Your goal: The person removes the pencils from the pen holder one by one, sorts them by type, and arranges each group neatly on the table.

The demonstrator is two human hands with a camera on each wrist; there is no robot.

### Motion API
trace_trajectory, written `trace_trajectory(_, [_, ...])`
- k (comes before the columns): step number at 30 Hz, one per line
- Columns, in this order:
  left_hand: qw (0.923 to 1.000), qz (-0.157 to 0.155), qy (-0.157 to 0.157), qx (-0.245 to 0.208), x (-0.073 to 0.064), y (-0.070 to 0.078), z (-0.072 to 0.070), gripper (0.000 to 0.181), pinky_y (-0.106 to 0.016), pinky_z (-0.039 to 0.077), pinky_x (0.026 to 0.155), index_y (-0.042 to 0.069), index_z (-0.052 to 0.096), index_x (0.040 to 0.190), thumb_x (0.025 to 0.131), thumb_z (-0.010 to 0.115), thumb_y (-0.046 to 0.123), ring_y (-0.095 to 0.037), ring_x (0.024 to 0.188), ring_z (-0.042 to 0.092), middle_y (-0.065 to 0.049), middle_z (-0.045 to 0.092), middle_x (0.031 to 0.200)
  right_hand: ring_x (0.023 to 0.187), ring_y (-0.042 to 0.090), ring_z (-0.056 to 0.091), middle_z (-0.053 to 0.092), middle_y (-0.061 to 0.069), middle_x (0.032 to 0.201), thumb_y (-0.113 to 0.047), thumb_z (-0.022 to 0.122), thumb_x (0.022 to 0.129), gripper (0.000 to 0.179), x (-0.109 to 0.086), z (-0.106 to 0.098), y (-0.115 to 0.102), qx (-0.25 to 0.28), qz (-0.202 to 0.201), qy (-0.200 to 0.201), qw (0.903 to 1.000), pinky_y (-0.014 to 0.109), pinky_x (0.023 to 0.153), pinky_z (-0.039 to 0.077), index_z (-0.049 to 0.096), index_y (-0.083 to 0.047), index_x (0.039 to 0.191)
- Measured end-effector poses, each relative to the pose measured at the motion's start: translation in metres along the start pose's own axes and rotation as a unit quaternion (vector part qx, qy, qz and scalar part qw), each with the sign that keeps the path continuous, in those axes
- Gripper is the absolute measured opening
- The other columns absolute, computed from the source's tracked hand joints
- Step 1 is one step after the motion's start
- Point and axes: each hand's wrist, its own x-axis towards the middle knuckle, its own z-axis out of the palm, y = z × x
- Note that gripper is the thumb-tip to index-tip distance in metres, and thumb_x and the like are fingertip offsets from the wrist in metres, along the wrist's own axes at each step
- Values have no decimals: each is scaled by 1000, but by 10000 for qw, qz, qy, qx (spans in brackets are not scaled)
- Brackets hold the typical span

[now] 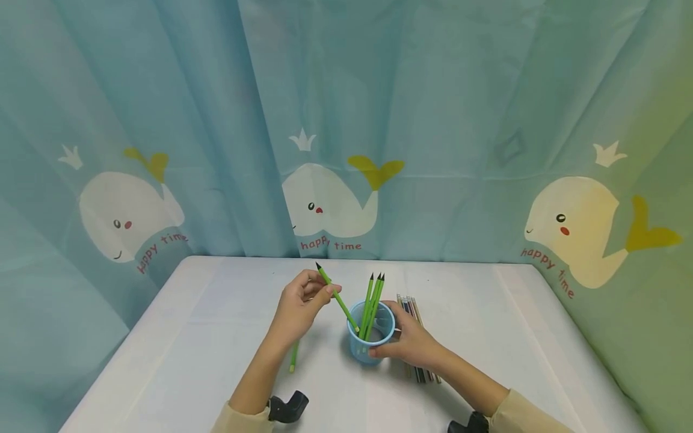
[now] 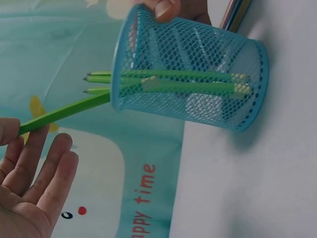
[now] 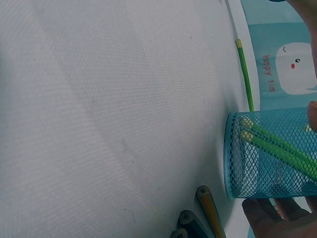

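My left hand pinches a green pencil near its dark sharpened tip. The pencil slants down, its yellow lower end inside the mouth of a blue mesh pencil cup. My right hand grips the cup around its right side near the rim. Several green pencils stand in the cup with their tips up; in the left wrist view their yellow ends reach near the cup's bottom. The right wrist view shows fingers around the mesh wall.
Another green pencil lies on the white table, partly behind my left forearm. A bundle of several pencils in other colours lies to the right of the cup, partly under my right hand. A whale-print curtain hangs behind the table.
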Motion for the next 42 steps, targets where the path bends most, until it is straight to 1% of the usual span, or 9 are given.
trace_trajectory(3, [9999, 86, 60, -125, -1, 3, -3, 23, -30, 59, 86, 5, 58, 110, 99, 64, 24, -23, 99, 70, -10, 74, 109, 132, 38, 50, 55, 6, 138, -21, 90, 71, 87, 0, -1, 1, 51, 10, -20, 10000, 62, 107, 42, 43, -13, 143])
trace_trajectory(9, [9983, 213, 241, -476, -5, 6, -10, 24, -36, 62, 79, 4, 55, 110, 99, 64, 23, -23, 97, 71, -14, 73, 110, 131, 37, 51, 56, 6, 138, -21, 90, 71, 88, 0, 0, -1, 54, 3, -34, 10000, 60, 106, 43, 42, -14, 144])
trace_trajectory(14, [9972, 360, 415, -500, -6, 6, -15, 23, -36, 62, 77, 2, 54, 112, 100, 63, 20, -21, 93, 71, -18, 72, 109, 131, 37, 51, 55, 6, 138, -24, 91, 70, 89, 0, -2, 0, -26, -12, -20, 10000, 61, 107, 42, 42, -14, 144])
trace_trajectory(17, [9966, 364, 506, -540, -7, 4, -18, 24, -35, 62, 77, 1, 55, 115, 100, 62, 18, -21, 92, 72, -20, 71, 106, 131, 38, 50, 55, 6, 138, -24, 91, 70, 88, -1, -2, 2, -21, 1, -30, 10000, 62, 106, 41, 42, -14, 143])
trace_trajectory(24, [9958, -115, 652, -631, -10, -5, -28, 29, -35, 62, 79, 1, 54, 122, 100, 62, 17, -24, 94, 72, -18, 69, 105, 132, 39, 50, 55, 7, 139, -22, 90, 71, 87, 0, -3, 4, 24, -33, -63, 10000, 61, 107, 42, 43, -13, 143])
trace_trajectory(30, [9957, -412, 524, -645, -9, -12, -37, 31, -36, 62, 79, -1, 53, 124, 99, 63, 14, -23, 90, 71, -21, 65, 107, 132, 38, 49, 55, 6, 139, -22, 90, 71, 85, 1, -2, 5, 57, -54, -100, 9999, 62, 106, 42, 44, -14, 142])
trace_trajectory(35, [9968, -575, 412, -364, -9, -20, -43, 35, -36, 61, 80, 3, 55, 129, 97, 65, 14, -26, 96, 70, -23, 63, 112, 131, 38, 50, 56, 6, 138, -22, 91, 70, 86, 1, -1, 3, 42, -34, -78, 10000, 61, 106, 43, 44, -14, 142])
trace_trajectory(39, [9972, -646, 337, -144, -9, -25, -49, 39, -34, 61, 82, 3, 53, 135, 97, 63, 8, -18, 97, 70, -24, 63, 118, 131, 38, 50, 55, 7, 139, -21, 91, 70, 87, 1, -1, 2, 76, -55, -78, 9999, 60, 106, 44, 43, -13, 143])
trace_trajectory(42, [9965, -753, 368, -16, -10, -29, -54, 40, -32, 61, 80, 1, 54, 136, 97, 63, 5, -15, 95, 70, -22, 63, 118, 131, 38, 51, 55, 8, 139, -21, 91, 70, 88, 2, -2, 1, 98, -72, -89, 9999, 59, 106, 45, 43, -13, 143])
